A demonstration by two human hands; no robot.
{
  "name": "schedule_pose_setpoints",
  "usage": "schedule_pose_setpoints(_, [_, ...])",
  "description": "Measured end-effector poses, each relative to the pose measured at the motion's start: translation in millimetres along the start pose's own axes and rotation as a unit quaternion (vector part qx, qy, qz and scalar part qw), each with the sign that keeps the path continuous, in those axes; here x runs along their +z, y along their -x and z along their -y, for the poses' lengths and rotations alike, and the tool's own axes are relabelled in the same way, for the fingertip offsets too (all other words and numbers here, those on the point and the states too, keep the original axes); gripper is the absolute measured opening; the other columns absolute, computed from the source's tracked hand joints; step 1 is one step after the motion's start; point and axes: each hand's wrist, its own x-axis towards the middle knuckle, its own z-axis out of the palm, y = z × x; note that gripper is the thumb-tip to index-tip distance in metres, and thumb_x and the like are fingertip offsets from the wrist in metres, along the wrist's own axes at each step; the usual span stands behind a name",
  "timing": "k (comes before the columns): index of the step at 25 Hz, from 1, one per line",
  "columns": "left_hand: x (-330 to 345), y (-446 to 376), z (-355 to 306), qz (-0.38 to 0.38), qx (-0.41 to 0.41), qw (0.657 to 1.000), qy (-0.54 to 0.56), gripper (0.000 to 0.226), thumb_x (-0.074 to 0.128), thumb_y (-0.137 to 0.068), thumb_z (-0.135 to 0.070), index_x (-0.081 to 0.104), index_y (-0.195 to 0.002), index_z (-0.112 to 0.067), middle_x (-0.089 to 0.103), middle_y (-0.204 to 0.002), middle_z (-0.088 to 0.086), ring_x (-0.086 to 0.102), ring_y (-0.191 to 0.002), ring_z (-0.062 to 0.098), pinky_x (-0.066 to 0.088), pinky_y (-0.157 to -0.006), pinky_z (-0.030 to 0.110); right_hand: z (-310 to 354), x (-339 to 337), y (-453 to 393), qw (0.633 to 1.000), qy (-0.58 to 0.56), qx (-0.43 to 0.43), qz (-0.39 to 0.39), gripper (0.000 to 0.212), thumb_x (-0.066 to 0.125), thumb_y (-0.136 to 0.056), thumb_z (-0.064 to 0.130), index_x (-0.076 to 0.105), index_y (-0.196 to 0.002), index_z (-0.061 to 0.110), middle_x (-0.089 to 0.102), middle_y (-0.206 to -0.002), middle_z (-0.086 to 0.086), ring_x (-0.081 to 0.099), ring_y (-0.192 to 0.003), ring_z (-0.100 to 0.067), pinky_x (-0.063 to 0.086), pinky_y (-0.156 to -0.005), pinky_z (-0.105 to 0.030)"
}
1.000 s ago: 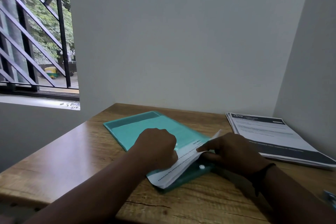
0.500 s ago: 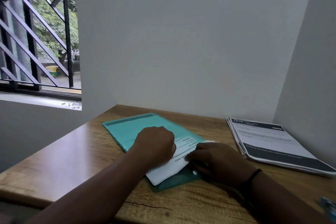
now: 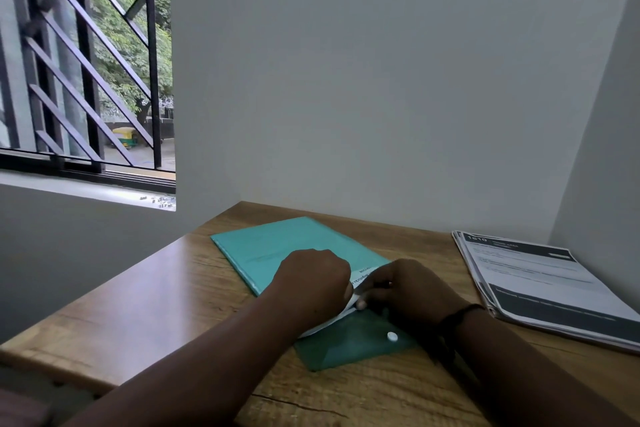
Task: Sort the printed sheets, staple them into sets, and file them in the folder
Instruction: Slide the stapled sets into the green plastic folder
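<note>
A teal plastic folder lies on the wooden desk, its flap with a white snap button open toward me. A set of printed sheets is almost wholly inside the folder; only a narrow white strip shows between my hands. My left hand is curled over the sheets' near edge at the folder's mouth. My right hand grips the sheets from the right, thumb on the paper. A stack of printed sheets lies at the right.
White walls close the desk at the back and right. A barred window is on the left, with small loose bits on its sill. The desk's front edge is near my forearms.
The printed set has slid further into the teal folder; far less white paper shows. Both hands moved forward together, and the open flap with its button is now uncovered.
</note>
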Motion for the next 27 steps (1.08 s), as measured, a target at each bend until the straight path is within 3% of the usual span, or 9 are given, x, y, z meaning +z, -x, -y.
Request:
schedule_pose_setpoints(3, [4,-1,-4,0.016,-0.003,1.000,0.006,0.037,0.039,-0.095,-0.029,0.032,-0.061,-0.016,0.034,-0.061,-0.002,0.029,-0.051,0.013,0.021,-0.049,0.027,-3,5,2,0.996,-0.056,0.064,-0.035,0.036,0.087,-0.057,0.042,0.074,-0.090,0.037,0.067,-0.076,0.008,0.062,-0.071,-0.005,0.049,-0.069,-0.026])
schedule_pose_setpoints(6, [3,-4,-9,0.035,-0.009,0.999,0.039,0.032,0.042,-0.093,-0.038,0.045,-0.071,-0.014,0.045,-0.067,-0.001,0.045,-0.061,0.019,0.035,-0.058,0.029,-12,-15,2,0.996,-0.016,0.067,-0.053,0.031,0.087,-0.054,0.046,0.068,-0.071,0.029,0.058,-0.065,0.010,0.054,-0.064,-0.004,0.038,-0.056,-0.023])
schedule_pose_setpoints(9, [6,-15,-7,0.083,0.019,0.993,0.082,0.030,0.044,-0.095,-0.043,0.060,-0.099,-0.018,0.060,-0.095,0.000,0.058,-0.089,0.020,0.047,-0.074,0.032,-52,-56,11,0.974,0.113,0.160,-0.117,0.036,0.081,-0.062,0.054,0.067,-0.087,0.031,0.064,-0.090,0.007,0.061,-0.095,-0.015,0.046,-0.072,-0.027])
schedule_pose_setpoints(11, [9,-32,-6,0.129,0.041,0.984,0.117,0.024,0.044,-0.097,-0.034,0.058,-0.112,-0.022,0.059,-0.110,-0.002,0.056,-0.100,0.017,0.048,-0.083,0.034,-82,-77,29,0.942,0.203,0.264,-0.044,0.070,0.080,-0.057,0.062,0.060,-0.118,0.032,0.058,-0.125,-0.001,0.051,-0.120,-0.024,0.044,-0.094,-0.033])
schedule_pose_setpoints(14, [15,-54,-19,0.161,0.058,0.979,0.109,0.031,0.041,-0.099,-0.037,0.054,-0.122,-0.021,0.055,-0.122,0.000,0.054,-0.104,0.019,0.048,-0.090,0.038,-99,-96,51,0.915,0.148,0.365,0.090,0.095,0.083,-0.056,0.058,0.046,-0.136,0.022,0.048,-0.140,-0.003,0.046,-0.126,-0.024,0.040,-0.100,-0.033])
schedule_pose_setpoints(18, [34,-57,-39,0.174,0.018,0.975,0.140,0.087,0.024,-0.076,-0.087,0.046,-0.131,-0.024,0.049,-0.131,-0.002,0.050,-0.113,0.021,0.041,-0.093,0.041,-109,-101,54,0.919,0.170,0.349,0.072,0.055,0.084,-0.061,0.037,0.069,-0.111,0.019,0.067,-0.116,0.000,0.060,-0.100,-0.017,0.049,-0.087,-0.027])
schedule_pose_setpoints(20, [39,-53,-39,0.175,0.011,0.974,0.146,0.104,0.024,-0.062,-0.096,0.041,-0.138,-0.028,0.044,-0.140,-0.004,0.045,-0.123,0.021,0.036,-0.099,0.042,-110,-101,52,0.929,0.142,0.342,0.025,0.030,0.075,-0.072,0.029,0.073,-0.098,0.013,0.071,-0.096,-0.004,0.062,-0.078,-0.017,0.050,-0.071,-0.023])
schedule_pose_setpoints(22, [40,-51,-36,0.179,0.002,0.965,0.189,0.099,0.034,-0.066,-0.093,0.038,-0.142,-0.030,0.039,-0.147,-0.007,0.039,-0.131,0.020,0.031,-0.105,0.042,-109,-104,53,0.935,0.132,0.327,-0.029,0.018,0.065,-0.079,0.024,0.073,-0.086,0.009,0.069,-0.081,-0.006,0.059,-0.066,-0.019,0.047,-0.063,-0.024])
schedule_pose_setpoints(27, [33,-54,-28,0.100,0.021,0.927,0.360,0.061,0.057,-0.078,-0.071,0.049,-0.129,-0.038,0.042,-0.141,-0.012,0.037,-0.130,0.012,0.032,-0.106,0.036,-90,-108,51,0.905,0.179,0.257,-0.288,0.019,0.050,-0.091,0.023,0.067,-0.084,0.018,0.068,-0.100,-0.011,0.061,-0.089,-0.034,0.041,-0.069,-0.032])
